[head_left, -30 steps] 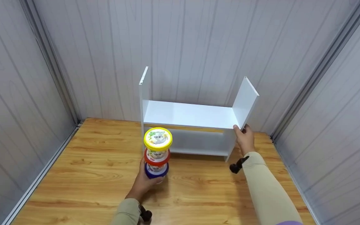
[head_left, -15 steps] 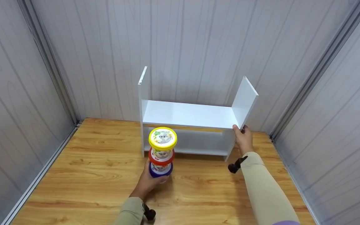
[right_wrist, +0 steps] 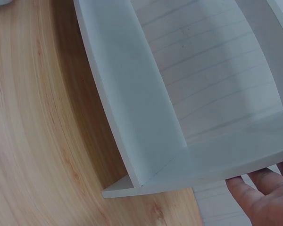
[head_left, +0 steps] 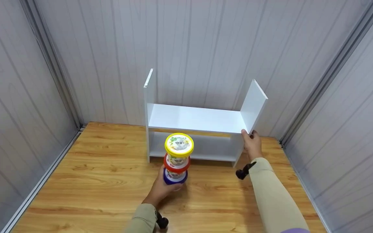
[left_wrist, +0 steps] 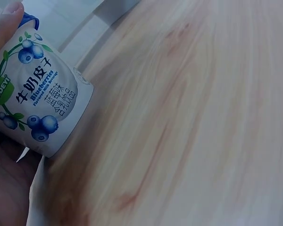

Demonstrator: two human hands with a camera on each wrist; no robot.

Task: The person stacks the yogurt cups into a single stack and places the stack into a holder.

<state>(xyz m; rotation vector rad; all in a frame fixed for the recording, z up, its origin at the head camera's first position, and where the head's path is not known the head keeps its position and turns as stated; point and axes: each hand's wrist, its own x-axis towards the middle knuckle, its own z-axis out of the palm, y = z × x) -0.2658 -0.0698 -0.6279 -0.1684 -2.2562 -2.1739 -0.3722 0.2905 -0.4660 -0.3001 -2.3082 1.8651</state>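
My left hand [head_left: 161,190] grips the lowest of three stacked tubs, the blue-lidded tub [head_left: 175,178]. A red-lidded tub [head_left: 177,165] sits on it, and a yellow-lidded tub [head_left: 179,145] tops the stack. In the left wrist view the gripped tub [left_wrist: 40,94] shows blueberries and "Blueberries Flavored Milk Beverage" on its label, with the thumb near the blue lid. Behind the stack stands a white two-level shelf [head_left: 196,119]. My right hand [head_left: 253,146] holds the front edge of its right side panel [head_left: 254,103], thumb in front; fingers [right_wrist: 247,193] touch the panel's outer face.
The shelf stands on a wood-grain surface [head_left: 102,181], near the pale back wall [head_left: 189,48]. Its left side panel [head_left: 150,87] rises above the upper board. Walls close in the left and right sides. A small black device [head_left: 243,173] is strapped at the right wrist.
My left hand has carried the stack of tubs to the right along the shelf's front. The right hand and the shelf have stayed in place.
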